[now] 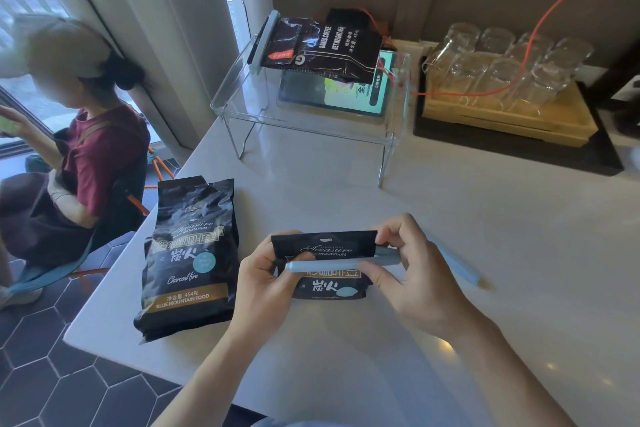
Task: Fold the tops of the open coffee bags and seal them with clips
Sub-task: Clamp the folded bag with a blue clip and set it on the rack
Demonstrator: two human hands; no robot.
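A black coffee bag (325, 246) with its top folded down is held upright over the white counter (485, 236). My left hand (263, 274) grips the bag's left side. My right hand (405, 267) pinches the right end of a long pale blue clip (332, 266) lying across the fold. A second black coffee bag (190, 253) lies to the left, its top open. Another blue clip (460, 265) rests on the counter behind my right hand. A third coffee bag (325, 45) with a blue clip (265, 42) on its end lies on the clear shelf.
A clear acrylic shelf (311, 128) stands at the back with a lit tablet (349, 94) on it. Upturned glasses (502, 59) sit on a wooden tray (512, 125) at the right, crossed by an orange cable. A person (79, 156) sits left of the counter's edge.
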